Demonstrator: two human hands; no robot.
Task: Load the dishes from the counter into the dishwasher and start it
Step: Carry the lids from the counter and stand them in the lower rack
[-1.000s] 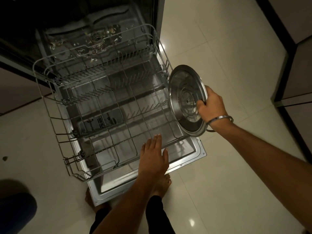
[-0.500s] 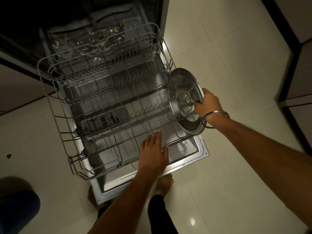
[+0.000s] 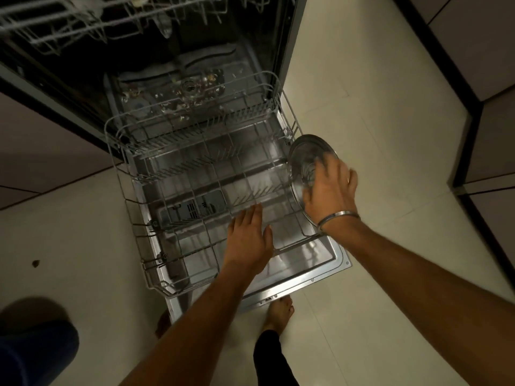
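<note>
Head view: my right hand (image 3: 330, 190) fingers grip round steel lid (image 3: 303, 160) on edge at grey wire lower rack's (image 3: 131, 218) right side; left hand (image 3: 248, 240) fingers flat, straight over rack front.

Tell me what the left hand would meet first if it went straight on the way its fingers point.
The left hand points up the pulled-out lower rack. Straight on, its fingers would likely first meet the row of upright tines just beyond them, though the depth is unclear and the hand may pass above them.
</note>
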